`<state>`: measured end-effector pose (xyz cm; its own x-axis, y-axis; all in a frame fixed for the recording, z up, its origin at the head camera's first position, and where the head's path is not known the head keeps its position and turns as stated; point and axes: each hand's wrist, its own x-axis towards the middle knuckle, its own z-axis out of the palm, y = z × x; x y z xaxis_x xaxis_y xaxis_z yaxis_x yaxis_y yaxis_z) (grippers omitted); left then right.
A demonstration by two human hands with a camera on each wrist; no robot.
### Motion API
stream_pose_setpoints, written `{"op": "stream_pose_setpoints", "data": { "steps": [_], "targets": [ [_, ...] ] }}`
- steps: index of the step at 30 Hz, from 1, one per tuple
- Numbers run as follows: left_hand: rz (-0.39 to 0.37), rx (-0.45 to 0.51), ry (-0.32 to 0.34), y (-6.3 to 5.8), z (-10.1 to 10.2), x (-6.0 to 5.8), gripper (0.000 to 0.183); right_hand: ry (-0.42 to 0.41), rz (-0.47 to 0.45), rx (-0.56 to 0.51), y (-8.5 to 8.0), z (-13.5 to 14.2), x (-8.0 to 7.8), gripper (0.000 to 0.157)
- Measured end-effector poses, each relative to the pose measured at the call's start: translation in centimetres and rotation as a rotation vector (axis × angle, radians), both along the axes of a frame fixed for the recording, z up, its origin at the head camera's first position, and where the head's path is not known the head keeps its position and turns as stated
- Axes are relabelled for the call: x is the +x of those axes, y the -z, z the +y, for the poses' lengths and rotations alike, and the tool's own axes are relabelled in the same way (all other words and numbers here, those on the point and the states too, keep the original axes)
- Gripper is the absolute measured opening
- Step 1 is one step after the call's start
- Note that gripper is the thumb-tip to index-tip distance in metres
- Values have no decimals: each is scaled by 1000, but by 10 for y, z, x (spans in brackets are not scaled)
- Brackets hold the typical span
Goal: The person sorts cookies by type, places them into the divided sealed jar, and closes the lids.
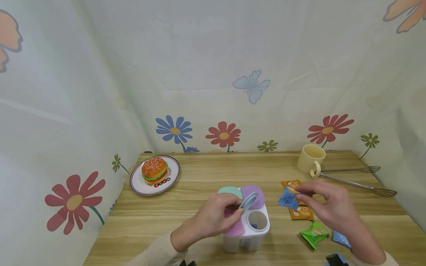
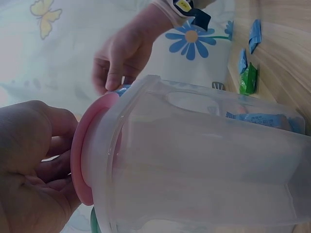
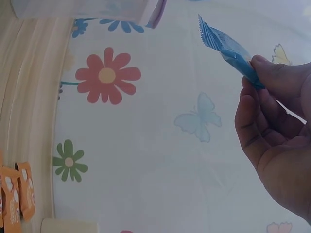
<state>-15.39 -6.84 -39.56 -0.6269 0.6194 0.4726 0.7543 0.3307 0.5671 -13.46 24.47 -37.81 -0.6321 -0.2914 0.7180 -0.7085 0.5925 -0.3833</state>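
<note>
My left hand (image 1: 217, 212) pinches a light blue round lid (image 1: 249, 200) and holds it tilted above a white storage box (image 1: 246, 242) with several compartments. The front right compartment is uncovered, and a blue packet (image 2: 260, 120) lies inside at the bottom, seen through the clear wall in the left wrist view. Green (image 1: 230, 191), purple (image 1: 253, 194) and pink (image 1: 235, 229) lids cover the other compartments. To the right of the box, my right hand (image 1: 327, 201) pinches a small blue snack packet (image 3: 233, 53) by one end, in the air.
Several orange packets (image 1: 302, 213) lie under and beside my right hand. A green packet (image 1: 314, 234) and blue packets (image 1: 341, 239) sit nearer. Behind are a yellow mug (image 1: 311, 159) and two metal whisks (image 1: 359, 183). A toy burger (image 1: 154, 170) rests on a plate (image 1: 173, 179) at back left.
</note>
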Motion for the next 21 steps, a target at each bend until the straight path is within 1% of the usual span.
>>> {"op": "stream_pose_setpoints", "data": {
  "steps": [4,11,15,21],
  "targets": [
    [3,1,-1,0,0,0,5,-40,49,-12,-2,-6,0,42],
    [3,9,7,0,0,0,5,-59,30,-20,-4,-12,2,43],
    [4,10,10,0,0,0,4,-102,70,-44,-3,-15,2,46],
    [15,11,10,1,0,-1,4,-121,76,-50,-3,-22,1,46]
  ]
}}
